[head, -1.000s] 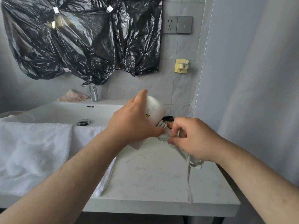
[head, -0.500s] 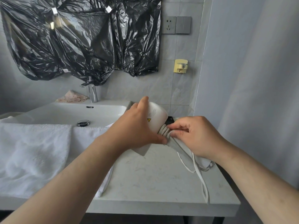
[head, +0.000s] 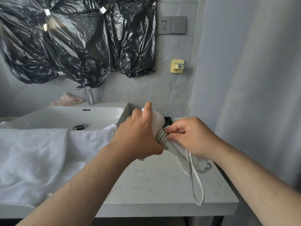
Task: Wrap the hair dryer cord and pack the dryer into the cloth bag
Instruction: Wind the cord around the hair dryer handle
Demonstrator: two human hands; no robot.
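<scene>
- Hands sit close together above the counter (head: 146, 185), nearly touching. Your left hand (head: 138, 137) is curled round the white body of the hair dryer (head: 157, 119), thumb up along it. Your right hand (head: 193, 137) pinches the cord (head: 161, 137) right at the coils.
- Change: a second ago the cord had barely a turn on, and the tail hung straight down from your right hand. Now several turns sit stacked side by side where the body meets the handle. No crossing is visible.
- Slack has changed too. The tail now drops from under your right hand as a long loop lying on the counter, reaching almost to the front edge.
- The warning label that faced you is out of sight now, so the body has probably rolled a little in your left hand.
- Dryer location: held just above the counter, right of the sink (head: 65, 115) and past the towel (head: 32, 152).
- Meaning: wrapping is well underway but not finished. That loop likely needs a few more turns, then the end secured.
- Something white with a ring shows under your right wrist. You can't tell from here whether it's the plug or the handle end.
- The cloth bag isn't identifiable in view. Packing hasn't started.
- Watch the loop near the counter edge, as it could snag on the next turn.
</scene>
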